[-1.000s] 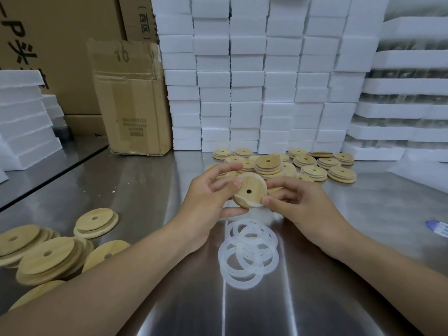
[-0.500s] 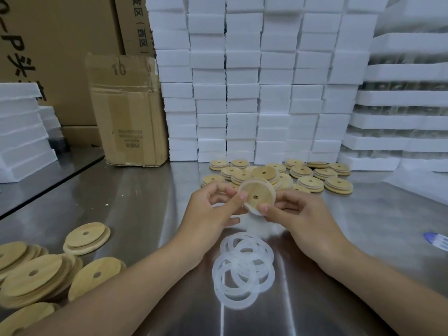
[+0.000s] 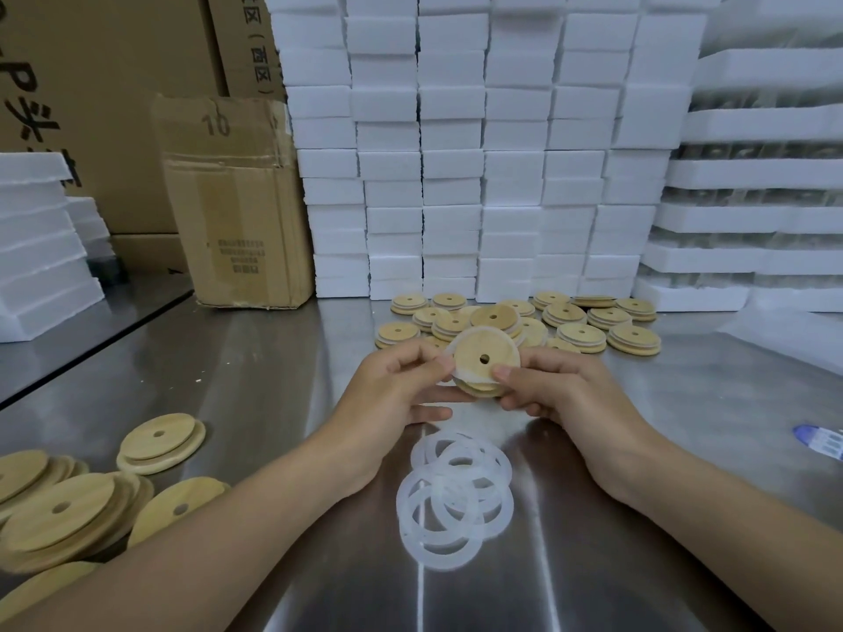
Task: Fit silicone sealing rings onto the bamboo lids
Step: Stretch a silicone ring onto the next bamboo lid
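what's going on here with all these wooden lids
A person holds one bamboo lid in both hands, the left hand and right hand pinching its edges, with a white ring partly round its rim. Loose rings lie on the metal table below. Bare lids pile at the left; more lids sit behind.

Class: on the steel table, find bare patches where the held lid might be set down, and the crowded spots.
The steel table is bare between the cardboard box and the left hand, and right of the right hand, before the blue item; both pinch the held lid. Crowded: back lids, left lid pile, rings between forearms.
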Tool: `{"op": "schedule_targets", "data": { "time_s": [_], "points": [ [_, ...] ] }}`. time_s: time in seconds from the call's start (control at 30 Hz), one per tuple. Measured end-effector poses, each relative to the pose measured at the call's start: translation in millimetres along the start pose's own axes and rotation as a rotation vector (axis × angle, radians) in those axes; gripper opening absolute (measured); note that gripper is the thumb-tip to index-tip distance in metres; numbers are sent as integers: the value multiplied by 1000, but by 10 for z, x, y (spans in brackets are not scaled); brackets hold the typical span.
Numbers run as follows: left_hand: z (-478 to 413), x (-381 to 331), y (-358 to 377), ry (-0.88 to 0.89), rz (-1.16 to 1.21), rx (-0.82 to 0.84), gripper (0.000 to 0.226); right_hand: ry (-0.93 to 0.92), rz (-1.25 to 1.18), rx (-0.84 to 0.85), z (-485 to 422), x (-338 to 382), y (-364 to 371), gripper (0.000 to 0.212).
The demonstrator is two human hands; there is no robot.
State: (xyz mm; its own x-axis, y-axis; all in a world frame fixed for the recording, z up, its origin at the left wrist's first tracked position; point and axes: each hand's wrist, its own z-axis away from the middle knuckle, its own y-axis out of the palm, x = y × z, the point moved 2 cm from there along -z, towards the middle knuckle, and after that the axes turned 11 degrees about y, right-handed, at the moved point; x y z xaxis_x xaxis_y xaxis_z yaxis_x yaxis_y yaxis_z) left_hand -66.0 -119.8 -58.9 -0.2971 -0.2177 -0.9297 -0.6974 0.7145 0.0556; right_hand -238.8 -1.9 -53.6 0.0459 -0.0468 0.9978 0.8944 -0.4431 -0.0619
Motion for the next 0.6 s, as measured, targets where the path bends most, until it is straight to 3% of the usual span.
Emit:
{"op": "schedule_targets", "data": {
  "time_s": [0.2,0.4,0.6],
  "points": [
    [-10,16,-7,53,-156,117,21,36,-100,-40,15,-30,-58,23],
    [10,66,-24,90,-249,0,18,-55,11,-33,58,-17,-1,6],
    [-3,114,-34,81,-371,-8,15,-96,50,-51,51,-30,20,8]
  ]
}}
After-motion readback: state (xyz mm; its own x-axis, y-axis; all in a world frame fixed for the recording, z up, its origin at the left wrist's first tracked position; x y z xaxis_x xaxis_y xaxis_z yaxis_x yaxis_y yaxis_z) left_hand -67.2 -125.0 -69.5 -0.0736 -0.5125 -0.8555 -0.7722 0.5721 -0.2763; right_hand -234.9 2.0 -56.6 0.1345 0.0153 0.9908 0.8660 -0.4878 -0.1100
